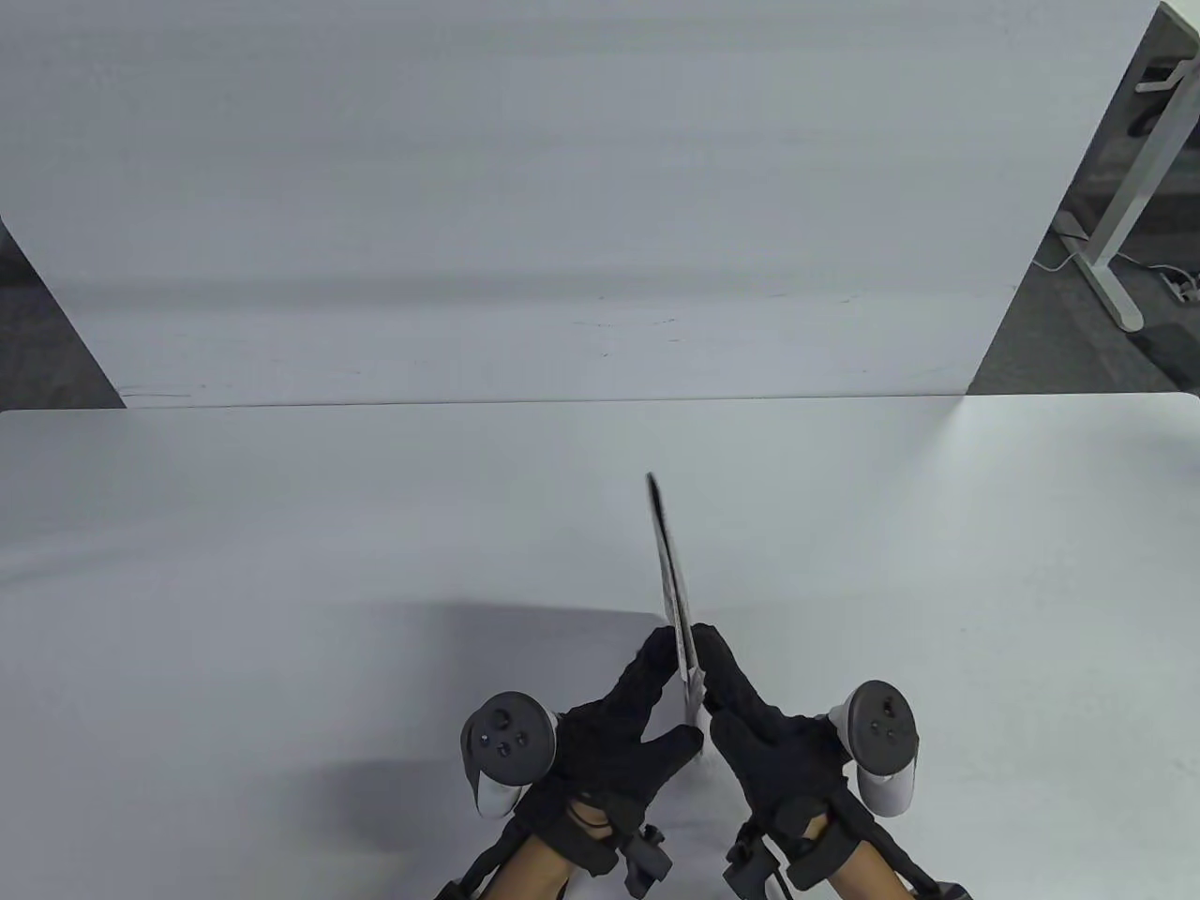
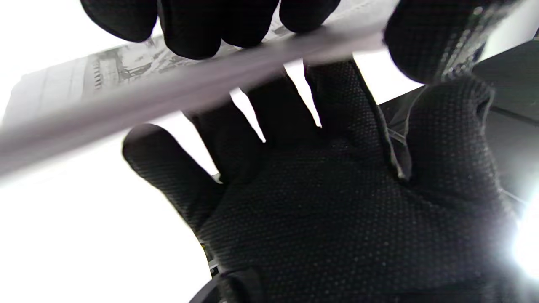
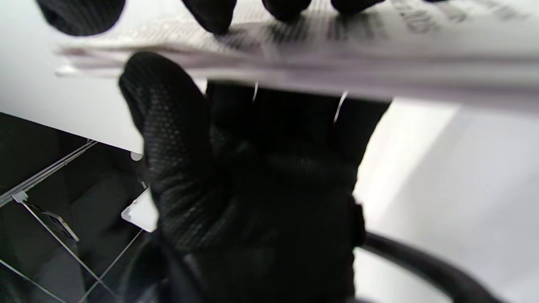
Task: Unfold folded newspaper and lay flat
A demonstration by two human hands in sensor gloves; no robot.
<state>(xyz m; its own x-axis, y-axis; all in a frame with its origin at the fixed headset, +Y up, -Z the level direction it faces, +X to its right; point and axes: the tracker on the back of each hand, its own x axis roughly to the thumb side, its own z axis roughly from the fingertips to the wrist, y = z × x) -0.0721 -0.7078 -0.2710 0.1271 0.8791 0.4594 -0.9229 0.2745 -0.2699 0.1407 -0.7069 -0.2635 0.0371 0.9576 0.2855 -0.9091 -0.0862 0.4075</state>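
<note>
The folded newspaper (image 1: pixel 673 586) stands on edge above the near white table (image 1: pixel 281 562), seen nearly edge-on, held up off the surface. My left hand (image 1: pixel 637 712) grips its near end from the left and my right hand (image 1: pixel 741 712) grips it from the right. In the left wrist view the paper's edge (image 2: pixel 168 92) crosses the frame with my left fingers (image 2: pixel 202 29) over its printed face and the other hand's palm beyond it. In the right wrist view the paper (image 3: pixel 337 50) is a printed band with fingertips (image 3: pixel 210 12) on it.
A second white table (image 1: pixel 562 187) butts against the far edge of the near one. A white table leg (image 1: pixel 1125 206) and a cable stand on the dark floor at the far right. Dark floor shows at the far left too.
</note>
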